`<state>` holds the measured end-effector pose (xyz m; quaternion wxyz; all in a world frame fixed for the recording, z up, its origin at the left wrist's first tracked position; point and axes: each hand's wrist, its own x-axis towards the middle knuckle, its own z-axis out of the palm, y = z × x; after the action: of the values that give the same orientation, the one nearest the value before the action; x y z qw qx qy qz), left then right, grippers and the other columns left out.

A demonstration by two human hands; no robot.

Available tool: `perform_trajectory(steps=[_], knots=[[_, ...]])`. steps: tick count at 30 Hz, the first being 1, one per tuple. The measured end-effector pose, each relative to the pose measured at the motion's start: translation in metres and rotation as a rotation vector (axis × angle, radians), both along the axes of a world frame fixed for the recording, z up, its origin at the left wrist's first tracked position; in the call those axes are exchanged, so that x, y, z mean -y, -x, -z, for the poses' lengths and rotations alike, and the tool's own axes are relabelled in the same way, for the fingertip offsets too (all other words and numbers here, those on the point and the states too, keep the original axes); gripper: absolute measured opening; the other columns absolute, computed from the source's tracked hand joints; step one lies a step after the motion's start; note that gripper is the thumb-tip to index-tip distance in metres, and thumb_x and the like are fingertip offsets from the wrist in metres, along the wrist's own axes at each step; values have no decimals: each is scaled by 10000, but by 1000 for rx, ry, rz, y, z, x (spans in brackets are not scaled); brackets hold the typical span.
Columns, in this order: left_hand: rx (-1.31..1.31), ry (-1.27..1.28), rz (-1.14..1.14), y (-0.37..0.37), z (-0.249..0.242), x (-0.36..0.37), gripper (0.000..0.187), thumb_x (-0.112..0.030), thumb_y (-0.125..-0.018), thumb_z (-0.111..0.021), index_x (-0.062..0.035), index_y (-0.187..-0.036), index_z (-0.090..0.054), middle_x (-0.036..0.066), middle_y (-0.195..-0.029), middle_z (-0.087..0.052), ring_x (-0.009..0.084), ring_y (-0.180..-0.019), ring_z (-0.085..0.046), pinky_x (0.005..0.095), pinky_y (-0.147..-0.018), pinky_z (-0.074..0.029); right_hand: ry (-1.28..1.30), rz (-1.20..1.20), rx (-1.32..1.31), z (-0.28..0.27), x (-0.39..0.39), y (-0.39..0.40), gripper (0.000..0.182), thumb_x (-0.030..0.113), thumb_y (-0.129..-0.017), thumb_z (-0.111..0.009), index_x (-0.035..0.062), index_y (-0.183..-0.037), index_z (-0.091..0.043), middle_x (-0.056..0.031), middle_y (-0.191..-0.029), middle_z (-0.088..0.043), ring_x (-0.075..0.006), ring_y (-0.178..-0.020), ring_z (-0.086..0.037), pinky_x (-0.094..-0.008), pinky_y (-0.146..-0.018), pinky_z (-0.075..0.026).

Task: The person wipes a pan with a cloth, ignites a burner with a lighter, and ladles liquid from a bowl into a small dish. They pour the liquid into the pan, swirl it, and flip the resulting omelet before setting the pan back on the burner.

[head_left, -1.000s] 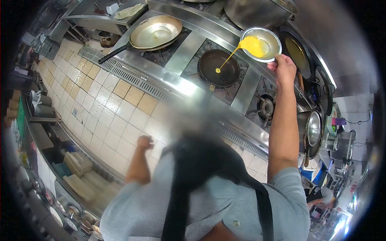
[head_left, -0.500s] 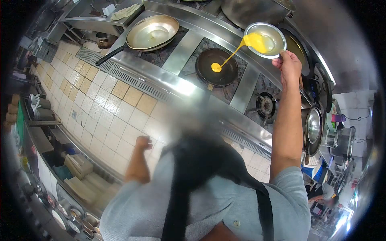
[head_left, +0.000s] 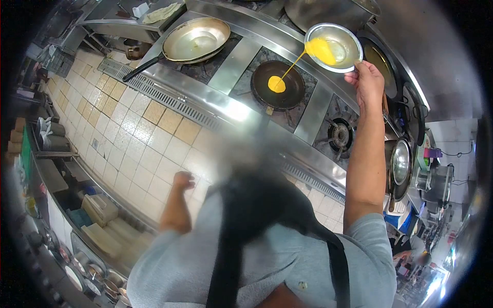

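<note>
My right hand [head_left: 367,79] grips the rim of a small metal bowl [head_left: 351,47], thumb and fingers pinching its near right edge. The bowl is tilted to the left, and yellow beaten egg [head_left: 319,50] runs from its lip in a thin stream. Below it, a dark frying pan [head_left: 290,97] sits on a burner, and the stream lands in a round yellow puddle [head_left: 276,84] in its middle. Away from the stove, my left hand [head_left: 184,180] hangs low over the tiled floor with loosely curled fingers and nothing visible in them.
A larger light pan [head_left: 195,42] with a little clear liquid stands on the left burner, its black handle jutting past the stove edge. A bare burner [head_left: 340,134] lies at right. A big pot [head_left: 328,14] stands behind. Shelves with containers [head_left: 100,209] line the left.
The bowl has shifted slightly left and the egg stream with it. The yellow puddle in the dark pan has grown wider. My left hand has barely moved.
</note>
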<state>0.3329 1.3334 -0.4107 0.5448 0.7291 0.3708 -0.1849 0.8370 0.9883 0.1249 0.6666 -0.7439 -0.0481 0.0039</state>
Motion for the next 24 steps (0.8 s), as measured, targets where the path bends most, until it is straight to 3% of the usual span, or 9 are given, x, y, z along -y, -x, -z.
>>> perform_trajectory(steps=[9, 24], knots=[[-102, 96, -123, -10, -19, 7, 293, -180, -869, -535, -14, -1110, -544, 108, -907, -636, 221, -631, -625, 342, -511, -557, -36, 2, -13, -2, 9, 6, 150, 82, -862, -576, -46, -938, -557, -103, -736, -619, -140, -534, -593, -242, -502, -526], [-14, 71, -68, -22, -26, 7, 269, -161, -880, -523, -27, -1111, -553, 114, -906, -648, 225, -630, -628, 343, -503, -558, 70, 104, 96, -18, 35, -9, 143, 97, -876, -563, -31, -940, -556, -85, -767, -618, -129, -603, -608, -235, -544, -531]])
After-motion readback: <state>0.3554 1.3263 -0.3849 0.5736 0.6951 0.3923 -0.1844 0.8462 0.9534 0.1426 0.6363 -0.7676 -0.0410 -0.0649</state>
